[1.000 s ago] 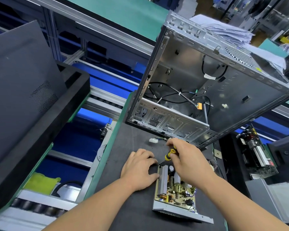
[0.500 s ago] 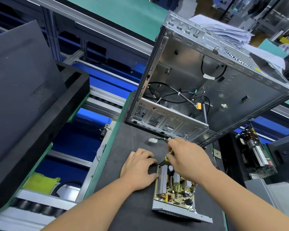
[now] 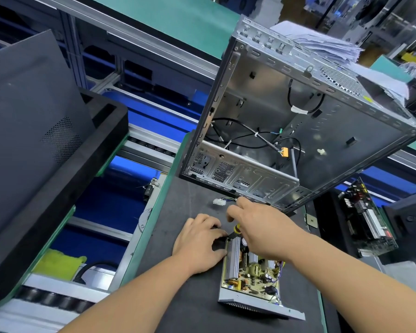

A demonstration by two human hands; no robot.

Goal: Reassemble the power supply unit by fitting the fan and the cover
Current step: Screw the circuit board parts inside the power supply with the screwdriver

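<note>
The power supply unit [image 3: 250,277] is located in the lower centre of the frame, on the dark mat [image 3: 178,296], with its cover absent and its circuit board exposed. A yellow-and-black screwdriver [image 3: 235,230] is gripped by the right hand [image 3: 264,231], fingers curled around the handle; the tip is directed at the upper left corner of the unit. The left hand [image 3: 199,239] is pressed flat-curled against the left wall of the unit at that corner; whether a black part beneath it, possibly the fan, is held cannot be told.

Risks, as judged from this position:
1. The driver tip may slip off the screw, since the handle is held at a slant. The board components just beside it could be struck.
2. The unit may slide on the mat if the bracing hand is relaxed.
3. The loose white connector [image 3: 218,202] and its wires, lying above the hands, may be trapped under a fitted part.

Materials: the unit base is thin folded grey sheet steel with a perforated lower edge. 2 ribbed aluminium heatsinks [image 3: 234,258] stand upright on a yellowish board populated with coils and capacitors. The open computer case [image 3: 298,104], upper right, is bare stamped steel, tilted on its lower edge.
</note>
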